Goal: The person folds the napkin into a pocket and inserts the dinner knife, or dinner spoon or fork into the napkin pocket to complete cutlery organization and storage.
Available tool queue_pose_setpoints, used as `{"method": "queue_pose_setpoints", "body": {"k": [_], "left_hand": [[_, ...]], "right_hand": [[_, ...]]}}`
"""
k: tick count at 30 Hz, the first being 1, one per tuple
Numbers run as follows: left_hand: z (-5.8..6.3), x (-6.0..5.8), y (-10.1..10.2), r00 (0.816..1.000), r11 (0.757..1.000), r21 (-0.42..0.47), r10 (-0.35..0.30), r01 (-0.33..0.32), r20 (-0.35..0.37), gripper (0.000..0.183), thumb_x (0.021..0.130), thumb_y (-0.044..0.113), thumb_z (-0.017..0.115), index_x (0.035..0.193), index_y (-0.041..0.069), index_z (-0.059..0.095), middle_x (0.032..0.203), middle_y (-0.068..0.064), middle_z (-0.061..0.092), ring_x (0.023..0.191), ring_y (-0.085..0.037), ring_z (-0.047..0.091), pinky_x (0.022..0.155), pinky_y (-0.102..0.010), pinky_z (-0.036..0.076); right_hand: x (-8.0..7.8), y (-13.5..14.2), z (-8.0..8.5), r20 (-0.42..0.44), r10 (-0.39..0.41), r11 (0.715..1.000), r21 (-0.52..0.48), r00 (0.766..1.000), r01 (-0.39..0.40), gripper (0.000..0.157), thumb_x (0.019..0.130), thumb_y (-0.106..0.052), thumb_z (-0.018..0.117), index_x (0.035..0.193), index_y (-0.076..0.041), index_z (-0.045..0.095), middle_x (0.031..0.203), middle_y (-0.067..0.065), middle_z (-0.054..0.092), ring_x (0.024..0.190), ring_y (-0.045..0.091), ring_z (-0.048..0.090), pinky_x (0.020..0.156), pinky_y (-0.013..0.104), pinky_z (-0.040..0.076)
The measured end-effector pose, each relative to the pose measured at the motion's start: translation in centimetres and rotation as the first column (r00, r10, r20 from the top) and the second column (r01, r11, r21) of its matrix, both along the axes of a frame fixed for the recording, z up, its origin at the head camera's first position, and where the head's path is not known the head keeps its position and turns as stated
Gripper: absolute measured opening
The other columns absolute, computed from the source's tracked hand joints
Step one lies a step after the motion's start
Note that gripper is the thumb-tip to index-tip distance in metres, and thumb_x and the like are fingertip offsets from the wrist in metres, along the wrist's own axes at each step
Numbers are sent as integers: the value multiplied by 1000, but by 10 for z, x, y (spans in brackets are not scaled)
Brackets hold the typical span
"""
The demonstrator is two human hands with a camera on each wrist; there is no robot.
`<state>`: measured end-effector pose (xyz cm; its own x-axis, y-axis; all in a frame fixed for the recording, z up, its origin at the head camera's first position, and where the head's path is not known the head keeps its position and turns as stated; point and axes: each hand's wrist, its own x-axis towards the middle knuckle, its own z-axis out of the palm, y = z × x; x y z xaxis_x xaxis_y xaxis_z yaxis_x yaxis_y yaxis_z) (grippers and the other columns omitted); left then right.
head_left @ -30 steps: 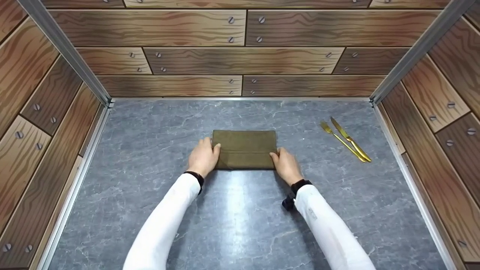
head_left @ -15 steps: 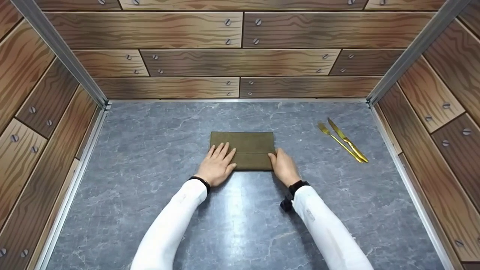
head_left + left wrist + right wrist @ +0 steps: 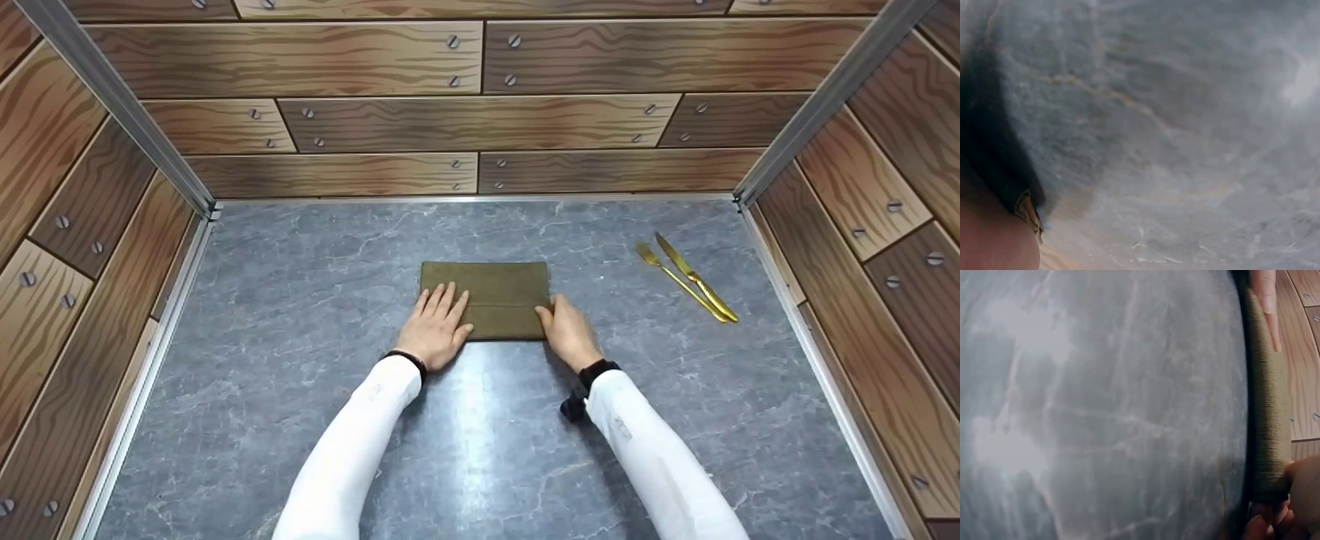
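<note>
A folded olive-green cloth (image 3: 502, 289) lies as a flat rectangle on the table, a seam or fold line running across it. My left hand (image 3: 435, 330) rests flat on its near left part, fingers spread. At the right edge my right hand (image 3: 568, 330) pinches the cloth, thumb on top. The right wrist view shows the cloth (image 3: 1269, 410) edge-on as a ribbed fold, with fingers (image 3: 1272, 514) tucked beneath its corner. In the left wrist view only a blurred part of my left hand (image 3: 996, 242) and a scrap of cloth edge (image 3: 1028, 214) appear.
A gold fork (image 3: 679, 279) and a gold knife (image 3: 697, 277) lie side by side at the right of the grey marbled table (image 3: 300, 247). Wood-patterned walls (image 3: 480, 124) with metal corner rails enclose the back and both sides.
My left hand has let go of the cloth's left edge and moved onto its top, now flat with fingers spread. My right hand keeps its pinch on the right edge.
</note>
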<state>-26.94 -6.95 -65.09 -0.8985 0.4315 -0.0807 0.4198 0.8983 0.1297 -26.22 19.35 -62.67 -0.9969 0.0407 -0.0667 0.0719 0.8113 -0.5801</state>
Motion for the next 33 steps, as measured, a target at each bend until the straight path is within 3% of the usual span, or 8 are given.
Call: {"method": "queue_pose_setpoints", "body": {"k": [2, 5, 9, 12, 15, 18, 26, 33], "left_hand": [[-2, 1, 0, 1000, 1000, -6, 3, -3, -8, 65, 102, 57, 21, 158, 24, 12, 166, -6, 10, 154, -25, 7, 125, -44, 2], [-4, 3, 0, 1000, 1000, -7, 2, -2, -13, 66, 102, 57, 20, 158, 23, 12, 166, -7, 10, 153, -26, 8, 125, -45, 4], [-5, 4, 0, 1000, 1000, -13, -2, 2, -24, 65, 103, 56, 18, 158, 23, 11, 166, -7, 10, 153, -26, 8, 125, -45, 4], [-6, 2, -1, 999, 1000, -13, -4, 3, -47, 65, 103, 56, 20, 158, 22, 13, 165, -7, 12, 153, -26, 10, 125, -45, 5], [-8, 1, -1, 998, 1000, -17, -8, 7, -60, 65, 103, 55, 19, 158, 21, 13, 165, -7, 12, 153, -26, 10, 125, -44, 6], [-10, 0, -1, 999, 1000, -23, -7, 6, -53, 65, 103, 55, 18, 158, 22, 11, 166, -6, 10, 154, -25, 8, 125, -44, 5], [-8, 0, 2, 999, 1000, -26, 1, -2, -38, 66, 103, 56, 18, 158, 21, 9, 166, -7, 8, 154, -26, 6, 125, -45, 4], [-6, 0, 0, 999, 1000, -22, 11, -12, -30, 65, 103, 55, 20, 158, 22, 10, 166, -7, 8, 154, -26, 5, 125, -44, 3]], "right_hand": [[0, 1, 1, 8, -14, 999, -42, 1000, 14, 37, 101, -33, 51, 119, -1, 53, 106, 22, 66, 97, 36, 64, 84, 48, 51], [2, 1, 0, -108, -27, 1000, -11, 994, 26, 36, 99, -32, 55, 120, -2, 56, 104, 18, 66, 96, 34, 61, 85, 46, 49], [10, -10, -2, -303, 118, 974, 222, 946, -51, 35, 95, -31, 60, 120, -7, 62, 113, 14, 66, 109, 34, 57, 95, 49, 45], [22, -26, -2, -257, 343, 877, 432, 904, -210, 48, 96, -40, 55, 134, -11, 56, 141, 13, 54, 137, 35, 42, 114, 53, 33], [33, -43, -5, -105, 505, 752, 541, 856, -377, 66, 99, -51, 43, 152, -12, 34, 162, 11, 23, 152, 34, 12, 123, 53, 11], [40, -54, -9, 4, 572, 697, 526, 820, -488, 74, 100, -55, 35, 156, -10, 17, 165, 10, 8, 153, 31, 4, 124, 50, 5], [38, -55, -19, 98, 596, 673, 482, 797, -562, 79, 100, -62, 25, 158, -13, 6, 166, 8, 0, 154, 27, 0, 125, 46, 3], [33, -46, -24, 70, 602, 707, 415, 796, -572, 79, 99, -64, 20, 158, -14, 4, 166, 9, -3, 154, 27, -2, 125, 45, 2]]}}
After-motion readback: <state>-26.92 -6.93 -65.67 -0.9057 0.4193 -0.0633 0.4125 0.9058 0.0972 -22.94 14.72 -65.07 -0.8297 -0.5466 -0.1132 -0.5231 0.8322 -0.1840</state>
